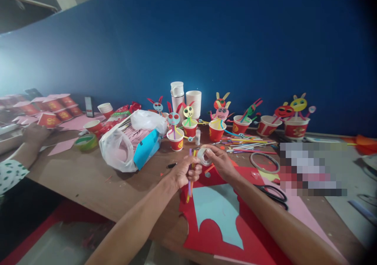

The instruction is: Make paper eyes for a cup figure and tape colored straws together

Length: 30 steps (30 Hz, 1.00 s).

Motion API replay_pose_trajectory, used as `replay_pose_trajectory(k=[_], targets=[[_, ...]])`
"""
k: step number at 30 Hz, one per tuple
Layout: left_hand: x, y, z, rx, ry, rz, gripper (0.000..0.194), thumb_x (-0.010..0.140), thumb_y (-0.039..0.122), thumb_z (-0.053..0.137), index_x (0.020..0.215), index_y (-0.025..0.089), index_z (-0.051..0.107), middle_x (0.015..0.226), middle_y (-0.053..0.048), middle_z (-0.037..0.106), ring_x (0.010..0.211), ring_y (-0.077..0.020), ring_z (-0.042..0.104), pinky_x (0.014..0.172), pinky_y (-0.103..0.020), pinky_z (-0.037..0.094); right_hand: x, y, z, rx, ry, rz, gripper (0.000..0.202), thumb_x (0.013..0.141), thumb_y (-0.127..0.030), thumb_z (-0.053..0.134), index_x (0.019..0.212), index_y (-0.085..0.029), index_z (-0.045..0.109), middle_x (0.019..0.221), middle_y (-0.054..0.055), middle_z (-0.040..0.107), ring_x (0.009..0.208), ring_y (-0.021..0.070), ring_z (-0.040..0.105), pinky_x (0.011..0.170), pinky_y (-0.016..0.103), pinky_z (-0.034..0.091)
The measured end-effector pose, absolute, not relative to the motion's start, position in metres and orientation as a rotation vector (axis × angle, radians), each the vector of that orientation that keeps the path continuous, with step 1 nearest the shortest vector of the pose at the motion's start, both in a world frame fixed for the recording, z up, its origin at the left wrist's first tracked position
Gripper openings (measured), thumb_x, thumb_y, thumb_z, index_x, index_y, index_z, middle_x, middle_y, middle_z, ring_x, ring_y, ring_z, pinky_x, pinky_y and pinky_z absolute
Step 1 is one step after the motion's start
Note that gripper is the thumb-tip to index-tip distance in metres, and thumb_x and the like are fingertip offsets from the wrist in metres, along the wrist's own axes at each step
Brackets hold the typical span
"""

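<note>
My left hand [188, 170] is wrapped round a few coloured straws [189, 190], purple, yellow and orange, held upright. Beside it, my right hand [220, 161] grips a roll of clear tape [204, 157], which touches or nearly touches the straws. Below both hands lies red paper [206, 241] with a cut light blue sheet [218, 214] on top. Black-handled scissors [273, 196] rest by my right forearm.
Red paper cups [175, 141] with paper animal faces line the back. A white plastic bag [118, 151] of paper stands left of centre. Loose straws [244, 144] and a tape ring [265, 162] lie right. Another person's hand [35, 135] is far left, near stacked cups [55, 109].
</note>
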State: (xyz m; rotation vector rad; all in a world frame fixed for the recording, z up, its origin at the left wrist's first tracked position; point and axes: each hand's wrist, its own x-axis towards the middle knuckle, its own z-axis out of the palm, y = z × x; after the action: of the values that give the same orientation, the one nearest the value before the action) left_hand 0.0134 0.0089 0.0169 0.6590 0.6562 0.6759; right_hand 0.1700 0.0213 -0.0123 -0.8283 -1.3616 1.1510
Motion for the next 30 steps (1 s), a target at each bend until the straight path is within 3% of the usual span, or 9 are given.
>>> replay_pose_trajectory(k=[11,17,25,30], targets=[[0.016,0.008,0.017,0.673,0.707,0.677,0.016,0.056,0.011,0.051,0.053,0.016,0.036,0.041,0.008,0.034,0.031,0.0,0.019,0.032,-0.015,0.012,0.169,0.021,-0.012,-0.843,-1.365,1.149,0.034,0.077,-0.047,0.057,0.093,-0.018,0.062,0.077,0.002,0.06,0.064,0.0137,0.051,0.06,0.025,0.043],[0.014,0.008,0.018,0.64,0.649,0.66,0.017,0.063,0.023,0.056,0.058,0.014,0.043,0.047,0.006,0.039,0.033,-0.0004,0.022,0.032,-0.015,0.012,0.17,0.022,-0.014,-0.833,-1.357,1.147,0.032,0.079,-0.046,0.056,0.093,-0.018,0.063,0.075,0.001,0.059,0.063,0.0125,0.05,0.059,0.024,0.042],[0.015,0.007,0.018,0.652,0.646,0.675,0.014,0.061,0.017,0.055,0.057,0.014,0.041,0.047,0.006,0.037,0.034,0.0001,0.02,0.033,-0.014,0.013,0.169,0.024,-0.016,-0.84,-1.324,1.176,0.035,0.077,-0.048,0.057,0.092,-0.017,0.063,0.073,0.002,0.058,0.062,0.0127,0.049,0.058,0.024,0.042],[0.013,0.009,0.018,0.619,0.57,0.632,0.018,0.067,0.027,0.05,0.057,0.013,0.044,0.048,0.004,0.04,0.033,-0.0015,0.022,0.031,-0.015,0.015,0.169,0.027,-0.023,-0.791,-1.243,1.279,0.034,0.076,-0.047,0.059,0.093,-0.018,0.063,0.076,0.002,0.06,0.062,0.0128,0.051,0.058,0.024,0.041]])
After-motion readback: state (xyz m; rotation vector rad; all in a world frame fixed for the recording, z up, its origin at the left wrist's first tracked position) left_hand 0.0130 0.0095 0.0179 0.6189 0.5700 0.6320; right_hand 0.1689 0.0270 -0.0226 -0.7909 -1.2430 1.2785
